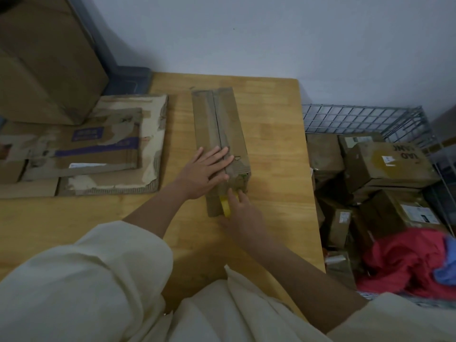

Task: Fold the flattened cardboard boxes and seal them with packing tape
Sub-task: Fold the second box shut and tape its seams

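Note:
A long, narrow folded cardboard box [217, 124] lies lengthwise on the wooden table [276, 149], its two top flaps meeting along a centre seam. My left hand [204, 169] lies flat, fingers spread, pressing on the flaps near the box's near end. My right hand [240, 211] grips a yellow roll of packing tape [225, 204] against the near end face of the box. A stack of flattened cardboard boxes [98, 144] lies on the table to the left.
A large brown carton [42, 65] stands at the back left, behind the flattened stack. Right of the table, a wire basket [370, 119] holds several taped boxes, with red and blue cloth [407, 262] on them. A grey wall rises behind the table.

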